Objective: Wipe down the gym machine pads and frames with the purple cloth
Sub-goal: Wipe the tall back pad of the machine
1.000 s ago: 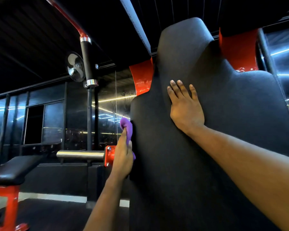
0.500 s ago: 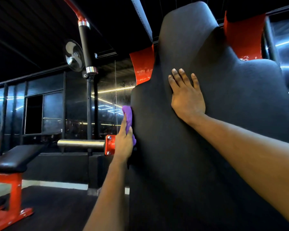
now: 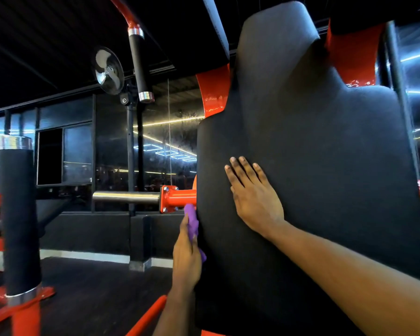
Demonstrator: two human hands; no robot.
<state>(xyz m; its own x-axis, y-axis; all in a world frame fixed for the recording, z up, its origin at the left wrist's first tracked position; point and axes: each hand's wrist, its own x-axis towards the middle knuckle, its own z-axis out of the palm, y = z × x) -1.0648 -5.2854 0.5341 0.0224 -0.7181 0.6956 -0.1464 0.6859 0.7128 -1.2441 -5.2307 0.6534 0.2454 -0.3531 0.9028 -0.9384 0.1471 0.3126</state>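
Two hands: both show in the head view, set on one upright back pad (image 3: 325,166).
Left hand (image 3: 187,258): at the pad's near-left side. The fingers lie extended along the purple cloth (image 3: 192,221) and press it against the pad's left edge. The thumb is hidden, so a wrap-round grip cannot be confirmed.
Purple cloth: bunched lengthwise between the left hand and the pad edge, just below the red bracket (image 3: 172,198). One end shows under the heel of the hand.
Right hand (image 3: 255,200): flat on the pad face, fingers straight and slightly apart, holding nothing. It appears to brace the pad.
Step in hand: judged to be the side-edge wipe. The red frame (image 3: 214,93) and chrome peg (image 3: 125,197) probably remain.
Risk, cloth drop: a pressed, unclamped cloth could slip to the floor if pressure eases.
Risk, finger strike: an upward stroke could drive the fingertips into the bracket bolts.
Risk, missed area: a bunched cloth cleans only a narrow strip.
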